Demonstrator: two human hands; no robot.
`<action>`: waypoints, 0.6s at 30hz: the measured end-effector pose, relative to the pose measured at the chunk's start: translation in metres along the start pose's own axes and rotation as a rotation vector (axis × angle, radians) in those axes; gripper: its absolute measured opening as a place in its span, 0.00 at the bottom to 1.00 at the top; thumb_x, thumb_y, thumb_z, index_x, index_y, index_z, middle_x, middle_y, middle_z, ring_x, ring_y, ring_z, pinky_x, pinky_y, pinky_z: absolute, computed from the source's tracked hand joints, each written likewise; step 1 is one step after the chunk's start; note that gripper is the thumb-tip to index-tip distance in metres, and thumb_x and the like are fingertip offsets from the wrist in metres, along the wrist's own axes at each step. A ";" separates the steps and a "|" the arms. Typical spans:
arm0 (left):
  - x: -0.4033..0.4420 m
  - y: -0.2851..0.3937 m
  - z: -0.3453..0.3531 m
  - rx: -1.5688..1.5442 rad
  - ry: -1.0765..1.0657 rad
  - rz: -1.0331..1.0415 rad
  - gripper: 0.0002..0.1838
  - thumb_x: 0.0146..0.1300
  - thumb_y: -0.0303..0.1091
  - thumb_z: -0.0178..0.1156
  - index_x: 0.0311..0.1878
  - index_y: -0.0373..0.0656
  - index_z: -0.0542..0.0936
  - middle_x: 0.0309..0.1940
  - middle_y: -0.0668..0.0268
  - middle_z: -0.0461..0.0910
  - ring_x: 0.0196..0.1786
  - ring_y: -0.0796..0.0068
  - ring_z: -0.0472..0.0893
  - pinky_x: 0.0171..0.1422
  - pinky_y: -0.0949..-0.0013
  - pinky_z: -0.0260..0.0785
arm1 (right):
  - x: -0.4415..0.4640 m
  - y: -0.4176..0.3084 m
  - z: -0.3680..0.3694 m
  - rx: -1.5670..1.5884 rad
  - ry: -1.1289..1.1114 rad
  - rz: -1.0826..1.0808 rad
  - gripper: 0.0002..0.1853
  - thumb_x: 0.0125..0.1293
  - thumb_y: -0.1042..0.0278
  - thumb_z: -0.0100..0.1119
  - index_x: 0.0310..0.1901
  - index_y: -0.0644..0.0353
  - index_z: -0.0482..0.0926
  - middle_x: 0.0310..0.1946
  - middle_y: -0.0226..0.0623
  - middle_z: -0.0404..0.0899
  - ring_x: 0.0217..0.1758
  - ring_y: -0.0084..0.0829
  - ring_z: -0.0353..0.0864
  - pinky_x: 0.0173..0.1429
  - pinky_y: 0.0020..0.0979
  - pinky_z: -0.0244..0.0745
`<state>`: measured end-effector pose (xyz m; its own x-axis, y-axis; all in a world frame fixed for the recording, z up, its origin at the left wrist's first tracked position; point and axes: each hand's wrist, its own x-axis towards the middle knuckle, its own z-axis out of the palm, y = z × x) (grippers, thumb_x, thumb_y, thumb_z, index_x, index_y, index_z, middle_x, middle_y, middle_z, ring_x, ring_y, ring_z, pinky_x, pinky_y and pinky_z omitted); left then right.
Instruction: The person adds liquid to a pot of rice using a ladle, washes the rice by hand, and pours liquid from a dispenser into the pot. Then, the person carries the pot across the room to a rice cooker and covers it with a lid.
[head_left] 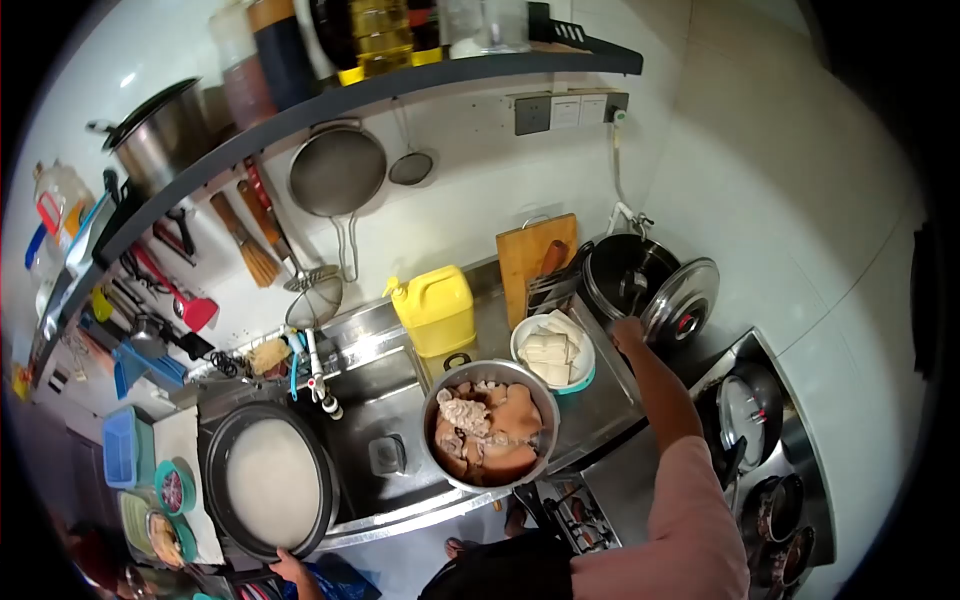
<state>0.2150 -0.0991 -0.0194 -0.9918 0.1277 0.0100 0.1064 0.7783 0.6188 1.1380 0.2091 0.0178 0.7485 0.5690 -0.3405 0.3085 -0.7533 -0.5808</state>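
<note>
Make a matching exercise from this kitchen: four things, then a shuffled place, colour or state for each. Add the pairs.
Things:
1. Jug
2. Board
3. Lid
4. Meat

Descriptions:
A. Round, beside the black pot
B. In the steel pot
C. Bright yellow
D. Brown, upright by the wall

Pairs: 1-C, 2-D, 3-A, 4-B

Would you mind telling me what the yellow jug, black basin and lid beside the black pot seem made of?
Yellow jug: apparently plastic, slightly glossy, judging by its opaque colour and integral handle. Black basin: probably plastic, though coated metal is possible; its rim looks smooth and dark. Lid: glossy, apparently metal-rimmed; its reflections leave glass or metal open.
</note>
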 end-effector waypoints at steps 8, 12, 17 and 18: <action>0.021 -0.012 -0.006 0.668 -0.005 1.027 0.35 0.62 0.54 0.60 0.66 0.40 0.70 0.47 0.54 0.82 0.46 0.48 0.81 0.51 0.51 0.74 | 0.055 -0.023 0.003 -0.001 -0.068 0.038 0.14 0.69 0.66 0.54 0.26 0.64 0.76 0.17 0.40 0.73 0.15 0.30 0.70 0.20 0.34 0.67; 0.017 0.010 0.003 -0.011 -0.067 0.231 0.35 0.62 0.50 0.64 0.57 0.23 0.69 0.46 0.37 0.80 0.44 0.41 0.82 0.52 0.50 0.74 | 0.077 0.001 0.002 0.955 -0.445 0.165 0.19 0.63 0.72 0.53 0.16 0.50 0.60 0.12 0.27 0.61 0.12 0.22 0.58 0.17 0.26 0.47; 0.009 0.008 0.007 -0.187 0.023 0.067 0.34 0.64 0.44 0.63 0.57 0.18 0.67 0.49 0.30 0.76 0.46 0.40 0.81 0.53 0.50 0.74 | 0.034 0.011 -0.006 1.399 -0.557 0.411 0.21 0.64 0.72 0.54 0.17 0.45 0.58 0.11 0.19 0.57 0.11 0.17 0.55 0.17 0.24 0.42; 0.008 0.005 0.006 -0.182 0.000 0.044 0.35 0.65 0.44 0.63 0.58 0.18 0.66 0.50 0.30 0.76 0.46 0.40 0.81 0.54 0.50 0.74 | 0.019 0.017 -0.007 1.418 -0.580 0.362 0.20 0.64 0.72 0.54 0.17 0.45 0.58 0.11 0.19 0.56 0.11 0.17 0.55 0.17 0.25 0.42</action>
<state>0.2075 -0.0902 -0.0212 -0.9865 0.1587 0.0403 0.1348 0.6476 0.7499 1.1614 0.2049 0.0067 0.2370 0.7290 -0.6422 -0.8591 -0.1514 -0.4890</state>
